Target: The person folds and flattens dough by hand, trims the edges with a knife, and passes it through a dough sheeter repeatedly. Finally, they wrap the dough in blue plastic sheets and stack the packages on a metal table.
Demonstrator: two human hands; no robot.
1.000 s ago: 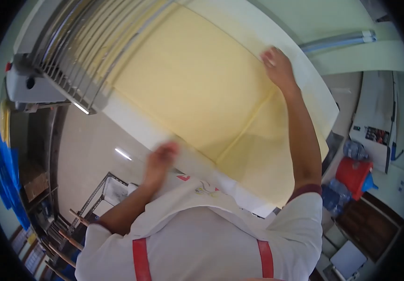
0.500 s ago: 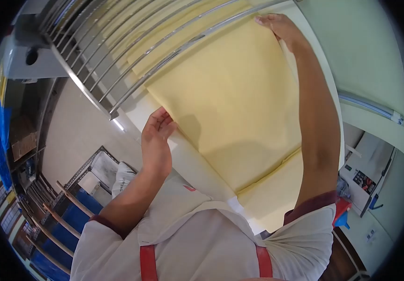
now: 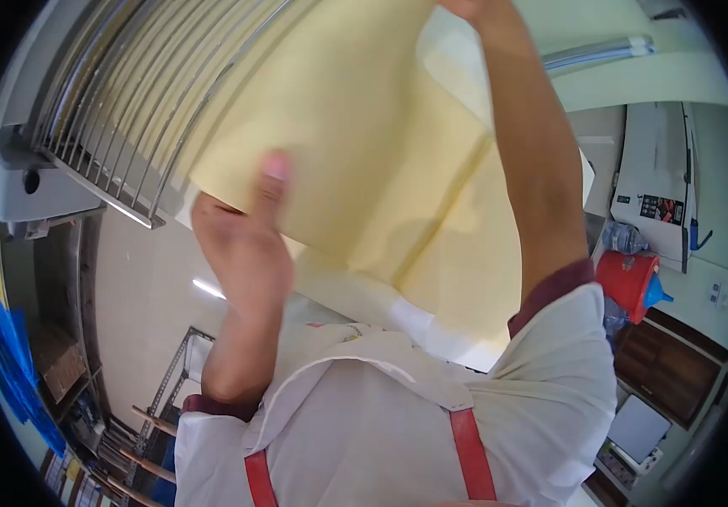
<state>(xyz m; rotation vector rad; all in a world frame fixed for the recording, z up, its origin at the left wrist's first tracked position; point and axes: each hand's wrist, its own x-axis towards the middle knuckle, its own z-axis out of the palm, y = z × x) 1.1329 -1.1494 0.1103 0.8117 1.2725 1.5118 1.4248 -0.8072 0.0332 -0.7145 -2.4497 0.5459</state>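
A wide, pale yellow sheet of dough point(image 3: 339, 118) stretches between my hands, its near part lying over another yellow layer point(image 3: 465, 253). My left hand point(image 3: 246, 249) grips the sheet's left edge, thumb on top and fingers hidden underneath; it is slightly blurred. At the top border my right hand point(image 3: 468, 8) is cut off by the frame, closed at the far right edge of the sheet, which curves up there. White surface point(image 3: 457, 55) shows beneath the dough. The metal bar guard point(image 3: 102, 193) of the machine stands just left of my left hand.
A grey machine housing point(image 3: 30, 182) adjoins the guard. On the right are a red container point(image 3: 626, 283) with a blue funnel point(image 3: 655, 293), a clear bottle point(image 3: 623, 238) and a brown cabinet point(image 3: 668, 363). Wooden sticks point(image 3: 149, 460) stick out at lower left.
My left hand has closed over the sheet's edge, thumb now on top. The dough sheet has risen and shifted up and left with both hands. The camera view has turned.
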